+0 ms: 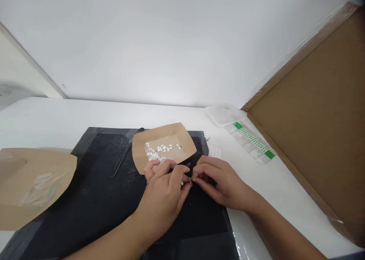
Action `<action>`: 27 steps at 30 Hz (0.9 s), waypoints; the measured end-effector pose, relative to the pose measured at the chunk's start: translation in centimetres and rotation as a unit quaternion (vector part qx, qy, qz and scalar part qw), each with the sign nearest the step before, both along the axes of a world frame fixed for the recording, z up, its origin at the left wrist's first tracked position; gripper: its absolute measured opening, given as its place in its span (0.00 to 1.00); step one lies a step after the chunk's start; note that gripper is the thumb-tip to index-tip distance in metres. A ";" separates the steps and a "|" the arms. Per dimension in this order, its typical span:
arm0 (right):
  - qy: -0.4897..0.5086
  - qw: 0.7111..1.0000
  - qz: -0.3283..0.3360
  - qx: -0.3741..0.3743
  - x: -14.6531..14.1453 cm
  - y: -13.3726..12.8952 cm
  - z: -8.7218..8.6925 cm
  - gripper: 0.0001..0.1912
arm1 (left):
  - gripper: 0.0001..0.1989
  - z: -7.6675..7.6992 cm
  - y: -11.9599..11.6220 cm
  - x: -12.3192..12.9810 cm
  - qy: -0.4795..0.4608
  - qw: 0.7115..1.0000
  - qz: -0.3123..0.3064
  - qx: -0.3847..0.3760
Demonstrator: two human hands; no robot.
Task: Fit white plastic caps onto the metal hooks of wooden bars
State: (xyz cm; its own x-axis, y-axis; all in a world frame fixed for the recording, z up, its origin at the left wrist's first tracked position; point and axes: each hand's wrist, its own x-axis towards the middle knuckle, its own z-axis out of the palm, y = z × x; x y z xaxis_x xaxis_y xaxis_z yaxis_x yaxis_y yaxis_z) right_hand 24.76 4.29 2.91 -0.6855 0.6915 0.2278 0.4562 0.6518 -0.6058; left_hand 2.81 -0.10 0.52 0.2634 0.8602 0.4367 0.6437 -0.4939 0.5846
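Observation:
Over the black mat (pixel 114 210), my left hand (pixel 165 187) and my right hand (pixel 219 182) meet at their fingertips. Between them is a tiny light-and-dark piece (pixel 191 180), too small to name. The left thumb and forefinger pinch it, and the right thumb and forefinger close on its other side. A small white bit (pixel 182 183) shows by the left fingers. Just beyond my left hand stands a brown paper tray (pixel 182 132), with many small white oval pieces (pixel 164 148) inside. The left hand's fingers overlap the tray's near edge.
Another brown paper tray (pixel 57 163) at the left holds pale strips in clear plastic. A thin black tool (pixel 122 159) lies on the mat. On the white table at the right are a clear compartment case (pixel 253 144) with a green label and a translucent lid (pixel 224 115), beside a cardboard box (pixel 308 111).

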 end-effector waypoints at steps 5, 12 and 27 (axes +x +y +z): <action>-0.016 1.000 0.004 -0.004 0.0 0.0 -0.1 0.05 | 0.15 -0.1 -0.1 -0.1 -0.006 1.000 0.001 -0.003; -0.021 1.000 0.007 -0.010 0.0 0.0 -0.2 0.04 | 0.15 -0.1 -0.1 0.0 -0.008 1.000 0.003 0.005; -0.011 1.000 0.007 -0.007 0.0 0.1 -0.3 0.04 | 0.11 0.0 -0.2 0.0 -0.019 1.000 0.016 0.001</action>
